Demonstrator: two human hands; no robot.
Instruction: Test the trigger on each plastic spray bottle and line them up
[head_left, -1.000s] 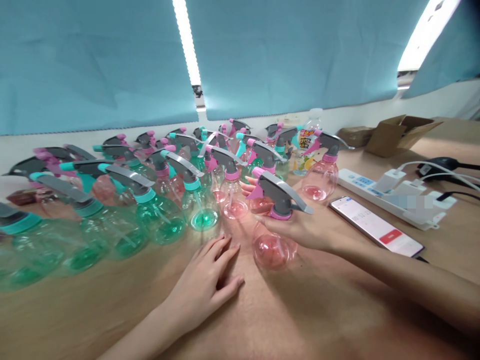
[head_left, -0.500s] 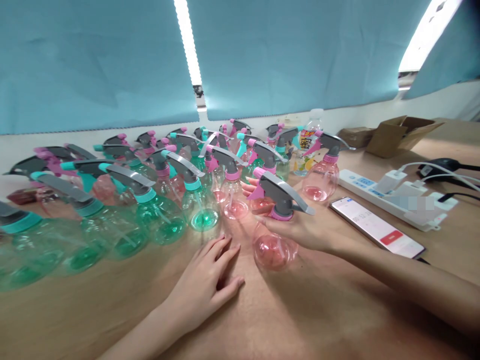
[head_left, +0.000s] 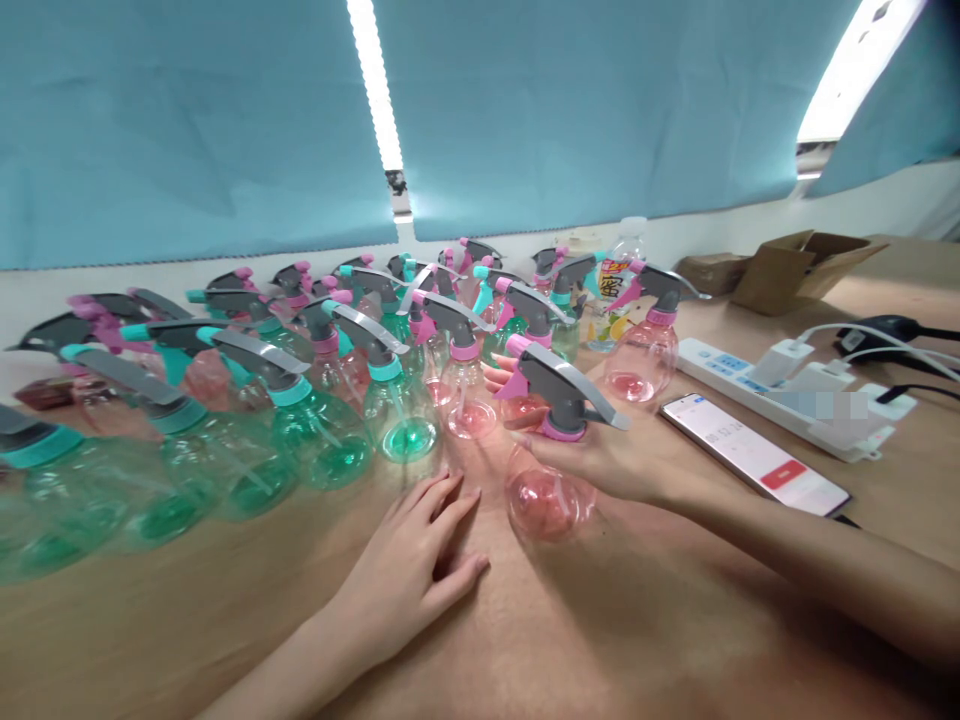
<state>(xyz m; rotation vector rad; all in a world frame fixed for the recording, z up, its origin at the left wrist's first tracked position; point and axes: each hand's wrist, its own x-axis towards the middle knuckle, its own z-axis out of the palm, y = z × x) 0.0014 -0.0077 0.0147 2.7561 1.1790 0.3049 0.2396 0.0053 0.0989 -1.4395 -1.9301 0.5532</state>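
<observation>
Flanking tabletop gap (head_left: 498, 530): left hand (head_left: 416, 555), held sprayer (head_left: 550, 500).

Your worktop (head_left: 187, 620) carries green spray bottles (head_left: 326, 450), pink spray bottles (head_left: 551, 500), a phone (head_left: 750, 450) just beside a white power strip (head_left: 739, 383), and an open cardboard box (head_left: 791, 275).

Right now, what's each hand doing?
Left hand: open, holding nothing, resting on the table.
Right hand: around the nearest pink spray bottle; whether it grips cannot be told.

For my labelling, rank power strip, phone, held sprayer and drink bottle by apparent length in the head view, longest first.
1. Power strip
2. Phone
3. Held sprayer
4. Drink bottle, partly hidden
</observation>
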